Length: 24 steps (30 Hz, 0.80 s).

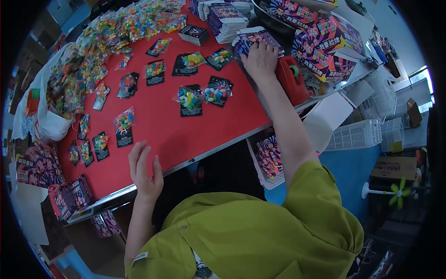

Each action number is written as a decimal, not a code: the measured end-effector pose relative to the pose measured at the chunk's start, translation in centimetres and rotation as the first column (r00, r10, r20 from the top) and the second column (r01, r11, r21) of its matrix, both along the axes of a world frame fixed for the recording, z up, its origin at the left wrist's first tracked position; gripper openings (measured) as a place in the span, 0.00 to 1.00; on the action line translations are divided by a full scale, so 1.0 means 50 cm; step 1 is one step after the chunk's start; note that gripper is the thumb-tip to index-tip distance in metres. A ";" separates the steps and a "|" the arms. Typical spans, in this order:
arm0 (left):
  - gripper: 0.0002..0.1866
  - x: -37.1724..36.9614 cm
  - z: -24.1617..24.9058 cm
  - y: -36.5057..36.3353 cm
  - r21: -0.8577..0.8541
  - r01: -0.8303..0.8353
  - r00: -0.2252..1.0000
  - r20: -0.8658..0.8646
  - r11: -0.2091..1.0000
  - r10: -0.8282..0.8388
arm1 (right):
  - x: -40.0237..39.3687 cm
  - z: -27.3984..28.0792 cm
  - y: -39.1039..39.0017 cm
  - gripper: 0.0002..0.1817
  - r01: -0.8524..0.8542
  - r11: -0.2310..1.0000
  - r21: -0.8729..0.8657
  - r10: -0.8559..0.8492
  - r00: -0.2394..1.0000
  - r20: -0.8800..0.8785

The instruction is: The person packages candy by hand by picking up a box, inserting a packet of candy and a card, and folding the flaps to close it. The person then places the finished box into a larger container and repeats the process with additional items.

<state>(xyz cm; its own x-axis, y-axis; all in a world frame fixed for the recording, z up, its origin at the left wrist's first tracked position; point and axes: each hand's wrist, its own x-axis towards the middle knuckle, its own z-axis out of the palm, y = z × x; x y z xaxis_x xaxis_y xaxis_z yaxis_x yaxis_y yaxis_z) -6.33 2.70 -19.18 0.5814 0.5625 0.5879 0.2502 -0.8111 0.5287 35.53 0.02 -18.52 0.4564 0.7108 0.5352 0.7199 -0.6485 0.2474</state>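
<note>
My right hand [260, 60] lies on a small pile of purple printed packets [241, 43] at the far right of the red table [223, 135]. Its fingers are spread over the top packet. My left hand [147, 171] hovers near the table's front edge, open and holding nothing, fingers apart. Between my hands, clear bags of colourful candy [189, 98] lie on black printed cards [191, 111]. Another candy bag [125, 120] sits on its card just beyond my left hand. More such pairs are spread across the table.
A heap of candy bags [130, 28] fills the back left. Taller packet stacks [226, 23] and a deck of black cards [193, 34] stand at the back. A red tape dispenser [291, 81] and printed boxes [330, 37] are right of my right hand.
</note>
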 end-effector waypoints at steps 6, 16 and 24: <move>0.20 0.001 -0.015 0.006 -0.039 0.005 1.000 -0.006 0.999 -0.005 | 0.107 0.084 0.013 0.37 0.171 0.974 0.150 -0.124 0.953 -0.278; 0.19 -0.035 -0.040 0.008 -0.085 -0.091 0.996 -0.029 0.992 0.088 | 0.316 0.058 0.032 0.47 -0.099 0.968 -0.232 -0.193 0.303 -0.933; 0.16 -0.030 -0.037 0.009 -0.059 -0.065 0.997 -0.042 0.996 0.063 | 0.290 0.060 0.045 0.46 -0.050 0.960 -0.275 -0.202 0.556 -0.806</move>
